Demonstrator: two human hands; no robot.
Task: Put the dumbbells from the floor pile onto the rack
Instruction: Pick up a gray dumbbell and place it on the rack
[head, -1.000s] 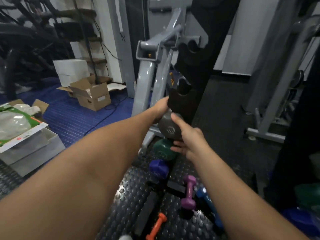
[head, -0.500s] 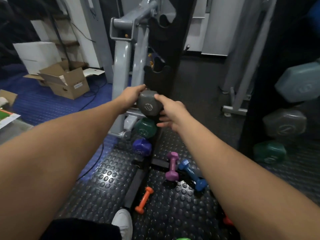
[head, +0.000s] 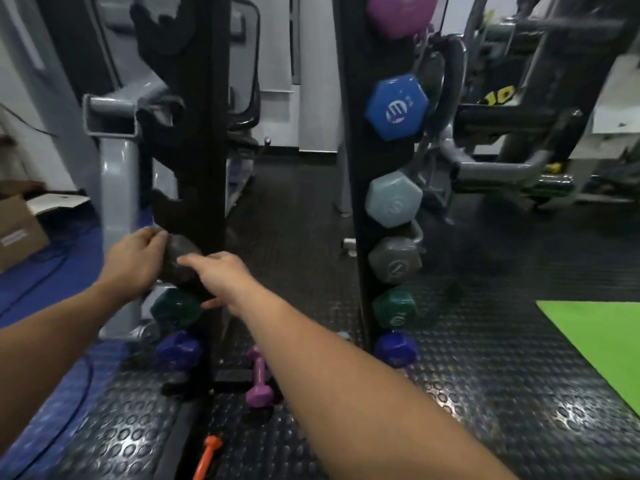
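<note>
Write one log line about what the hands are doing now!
left hand: on grey dumbbell | right hand: on same dumbbell | place: left rack post, above green dumbbell

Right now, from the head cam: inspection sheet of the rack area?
Surface: black studded rubber floor; blue matting left, green mat right.
Job's things: grey dumbbell at the left rack post, above a green and a purple one. Right post holds six. Pink dumbbell and orange dumbbell lie on the floor.
Clutter: cardboard box.
Grippers: left hand and right hand both on the grey dumbbell.
Cables: nothing seen clearly.
Surroundings: grey gym machines.
</note>
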